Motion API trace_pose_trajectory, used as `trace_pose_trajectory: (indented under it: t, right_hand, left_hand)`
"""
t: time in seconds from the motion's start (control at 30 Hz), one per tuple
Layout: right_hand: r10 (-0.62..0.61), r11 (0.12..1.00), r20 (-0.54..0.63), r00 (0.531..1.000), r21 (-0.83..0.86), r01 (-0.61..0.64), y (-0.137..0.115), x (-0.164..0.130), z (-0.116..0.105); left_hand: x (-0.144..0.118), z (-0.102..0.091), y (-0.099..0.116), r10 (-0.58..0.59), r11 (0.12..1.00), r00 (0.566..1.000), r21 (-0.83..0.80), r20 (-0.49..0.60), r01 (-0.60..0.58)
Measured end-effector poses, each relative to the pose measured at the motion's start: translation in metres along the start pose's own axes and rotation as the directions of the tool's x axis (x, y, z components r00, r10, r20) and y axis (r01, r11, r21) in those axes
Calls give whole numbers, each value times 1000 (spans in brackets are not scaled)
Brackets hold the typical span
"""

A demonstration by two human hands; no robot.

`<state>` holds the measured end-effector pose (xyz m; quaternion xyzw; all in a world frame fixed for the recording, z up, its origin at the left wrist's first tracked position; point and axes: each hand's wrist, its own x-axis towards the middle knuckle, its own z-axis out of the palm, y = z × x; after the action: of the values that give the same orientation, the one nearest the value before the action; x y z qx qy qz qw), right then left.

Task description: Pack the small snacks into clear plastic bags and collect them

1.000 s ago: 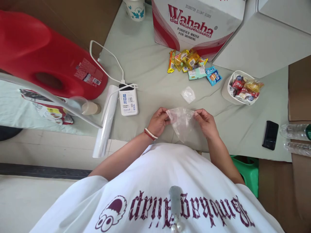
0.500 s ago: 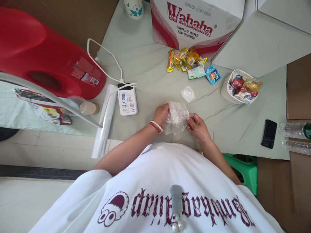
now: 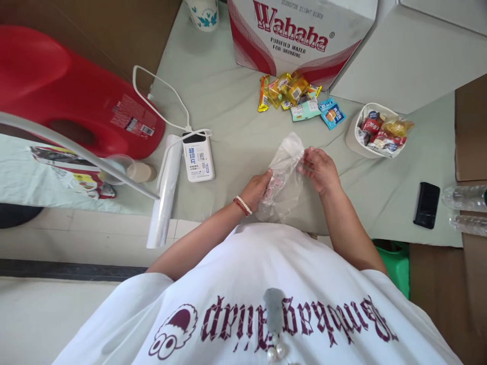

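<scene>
Clear plastic bag [image 3: 283, 175] being held above table [image 3: 228, 101] edge, near body. Being pinched at lower part by left hand [image 3: 258, 187], at upper edge by right hand [image 3: 319, 170], fingers closed on film. Judged light, limp, slippery; best gripped at rim. Snack packets [image 3: 297, 96] lying beyond.

White tee [image 3: 243, 284] w/ maroon gothic lettering and cartoon eyes — bare forearms, red-and-white bead bracelet [image 3: 242, 205] on left wrist.
</scene>
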<state>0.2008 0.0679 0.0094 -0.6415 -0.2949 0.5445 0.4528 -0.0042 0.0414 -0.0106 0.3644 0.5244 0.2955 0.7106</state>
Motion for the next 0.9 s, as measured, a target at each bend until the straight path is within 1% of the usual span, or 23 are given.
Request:
trace_pose_trajectory:
  t: [0.03, 0.1, 0.13, 0.2, 0.27, 0.37, 0.4, 0.47, 0.6, 0.73, 0.8, 0.87, 0.9]
  right_hand:
    - [54, 999, -2, 999, 10, -54, 0, -1, 0]
    - [133, 991, 40, 990, -30, -132, 4, -9, 1]
    - [157, 986, 70, 985, -60, -153, 7, -15, 3]
    - [161, 984, 105, 981, -93, -151, 17, -24, 8]
    - [124, 991, 54, 991, -59, -121, 26, -27, 12]
    - [74, 997, -94, 993, -1, -74, 35, -24, 13]
    - [64, 998, -126, 990, 6, -64, 36, -22, 12]
    - [53, 999, -138, 989, 19, -51, 35, -21, 9]
    - [4, 999, -143, 990, 50, 3, 32, -22, 0]
    - [-46, 998, -233, 971, 41, 57, 31, -21, -18]
    - [-43, 998, -254, 966, 43, 55, 31, -19, -31]
    - [-17, 1000, -218, 976, 20, 22, 30, -15, -46]
    - [-5, 1000, -189, 982, -5, 4, 28, -12, -52]
  left_hand:
    - [-1, 0, 0, -2, 1000, 1000, -19, -21, 1]
    - [-1, 1, -2, 10, 999, 999, -33, -31, -11]
    - [-1, 2, -4, 23, 999, 999, -35, -24, -24]
    - [1, 4, -8, 45, 998, 999, -39, -10, -46]
    - [3, 5, -11, 32, 998, 999, -56, -4, -32]
    - [6, 3, -13, -19, 996, 999, -83, -33, 17]
    - [6, 1, -13, -23, 997, 998, -81, -54, 19]
    - [7, -3, -12, -12, 998, 994, -66, -105, 5]
    - [5, -10, -8, 5, 997, 981, -75, -193, -19]
    - [4, -19, -2, 45, 976, 951, -191, -305, -107]
    - [6, -26, 1, 65, 959, 947, -242, -315, -146]
    - [11, -34, 2, 76, 959, 955, -240, -287, -148]
    - [15, -38, 3, 75, 968, 961, -212, -267, -135]
